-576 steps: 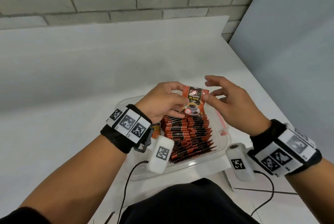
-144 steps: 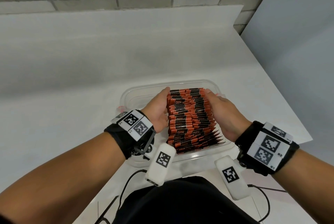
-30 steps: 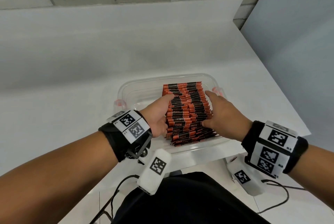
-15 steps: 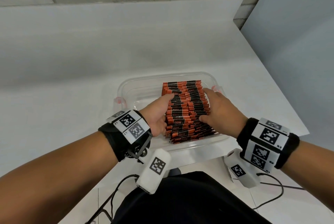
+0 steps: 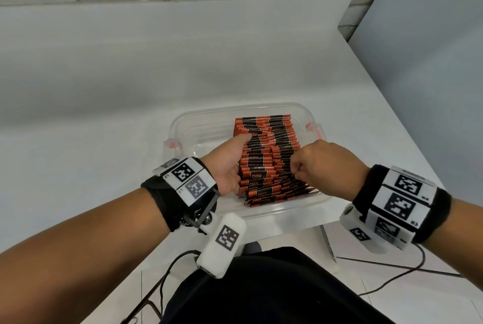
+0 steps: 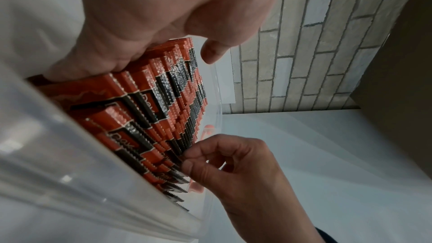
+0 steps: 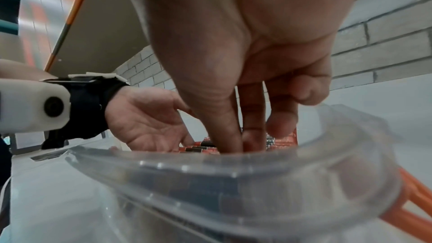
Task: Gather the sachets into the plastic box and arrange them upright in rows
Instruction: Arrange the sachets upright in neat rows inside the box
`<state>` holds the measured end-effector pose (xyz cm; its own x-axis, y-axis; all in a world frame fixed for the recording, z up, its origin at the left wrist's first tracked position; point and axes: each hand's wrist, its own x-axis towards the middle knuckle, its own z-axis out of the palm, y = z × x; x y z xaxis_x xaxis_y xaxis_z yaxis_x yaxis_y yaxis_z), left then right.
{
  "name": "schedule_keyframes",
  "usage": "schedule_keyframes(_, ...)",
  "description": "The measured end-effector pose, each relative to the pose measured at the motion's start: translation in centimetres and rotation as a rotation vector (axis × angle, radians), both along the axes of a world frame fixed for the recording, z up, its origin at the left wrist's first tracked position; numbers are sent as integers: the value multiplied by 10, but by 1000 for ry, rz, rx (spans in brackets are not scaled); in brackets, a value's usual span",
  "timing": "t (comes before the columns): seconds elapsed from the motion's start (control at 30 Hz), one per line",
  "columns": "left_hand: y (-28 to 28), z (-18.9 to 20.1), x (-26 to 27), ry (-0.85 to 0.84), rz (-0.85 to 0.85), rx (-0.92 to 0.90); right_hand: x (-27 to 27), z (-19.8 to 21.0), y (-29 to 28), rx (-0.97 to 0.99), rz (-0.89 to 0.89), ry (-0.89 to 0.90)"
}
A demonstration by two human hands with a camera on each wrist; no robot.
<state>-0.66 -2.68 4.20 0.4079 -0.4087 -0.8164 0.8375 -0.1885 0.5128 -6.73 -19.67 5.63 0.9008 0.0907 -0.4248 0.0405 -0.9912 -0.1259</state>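
Bracing the left flank of the sachets (image 5: 264, 156), left hand (image 5: 230, 164) laid flat with fingers straight and apart, thumb resting along the top edges, nothing clasped. Left of that hand, inside the plastic box (image 5: 183, 125), bare clear floor showing. Filling the middle and right of the box: sachets standing on edge, packed face to face in two side-by-side rows running from the far wall toward the near wall. Far part of the block upright and tidy; near end, close to the near wall, leaning and fanned out, tips splayed. Further right, right hand (image 5: 321, 164) curled over the right row near its near end, thumb and forefinger together, pinching the top edges of a few sachets, as the left wrist view shows (image 6: 187, 156). No loose sachets visible on the white table (image 5: 104, 88) around the box.

Judged from this: gathering apparently finished, everything visible already inside the box; rows largely formed. Left to do, probably: straightening the tilted sachets at the near end, squaring the two rows, possibly sliding the block against a wall for support. Whether any sachets lie flat beneath the block cannot be told.
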Motion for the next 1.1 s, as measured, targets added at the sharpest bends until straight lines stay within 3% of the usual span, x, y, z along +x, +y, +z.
schedule_keyframes(0.27,0,-2,1,10,-2,0,0,-3,-2,11,50,20)
schedule_keyframes(0.73,0,-5,1,4,-2,12,2,-4,-1,-240,364,-16)
schedule_keyframes(1.1,0,-7,1,7,-8,21,-7,12,2,-390,416,-46)
